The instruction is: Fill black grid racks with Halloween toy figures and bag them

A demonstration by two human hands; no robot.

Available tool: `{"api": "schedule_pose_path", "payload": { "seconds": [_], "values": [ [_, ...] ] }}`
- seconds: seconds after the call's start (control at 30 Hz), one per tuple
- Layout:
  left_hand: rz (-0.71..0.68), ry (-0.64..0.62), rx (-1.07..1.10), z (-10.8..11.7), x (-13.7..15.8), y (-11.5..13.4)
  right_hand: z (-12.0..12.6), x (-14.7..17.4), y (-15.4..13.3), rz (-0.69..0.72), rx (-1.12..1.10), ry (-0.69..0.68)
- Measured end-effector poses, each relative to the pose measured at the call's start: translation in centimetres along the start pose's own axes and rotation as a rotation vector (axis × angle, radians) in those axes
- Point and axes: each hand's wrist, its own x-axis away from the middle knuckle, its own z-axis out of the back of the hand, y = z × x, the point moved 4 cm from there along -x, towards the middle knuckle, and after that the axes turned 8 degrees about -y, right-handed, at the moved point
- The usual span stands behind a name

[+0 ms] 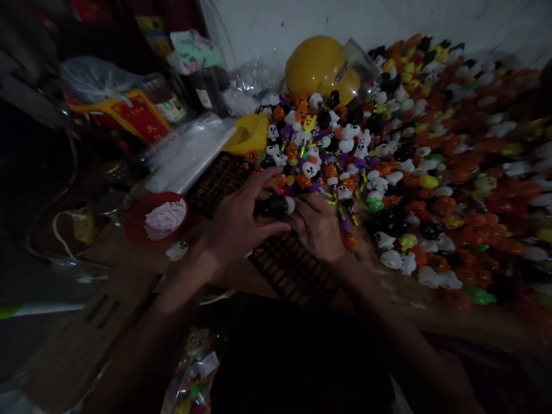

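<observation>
My left hand (239, 221) curls its fingers and thumb around a small black toy figure (272, 206) with a pale end. Against that pale end, my right hand (318, 225) has its fingers bent and pressed together; what lies between them is hidden. Under both hands is a dark plastic grid tray (293, 264), partly covered by them. Just beyond, small Halloween figures such as a white skull-faced one (311, 169) lie in a pile, some with striped colourful sticks.
A heap of orange, white and black figures (444, 207) spreads to the right. A yellow helmet (317, 69) stands at the back. Left are a red bowl (129, 221) of paper slips, a ghost figure (176, 250) and clear plastic bags (194, 152). A filled bag (196, 368) sits below the table.
</observation>
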Motion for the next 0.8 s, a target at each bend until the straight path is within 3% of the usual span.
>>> {"api": "schedule_pose_path", "payload": {
  "seconds": [0.17,0.3,0.47,0.67,0.8],
  "values": [
    [0.161,0.114,-0.05,0.7,1.8,-2.1,-1.9,1.7,1.6,-0.098,-0.286,-0.069],
    [0.19,0.006,-0.184,-1.1,2.6,-2.3,-3.0,1.9,2.0,-0.156,-0.403,-0.092],
    [0.254,-0.124,-0.186,-2.8,3.1,-2.3,-3.2,1.8,2.6,-0.189,-0.468,-0.158],
    [0.274,-0.093,-0.15,-2.1,3.0,-2.7,-3.2,2.0,2.5,-0.167,-0.709,-0.207],
    [0.269,-0.081,-0.138,-1.6,3.2,-2.4,-3.7,2.6,2.7,-0.294,-0.798,-0.183]
  ]
}}
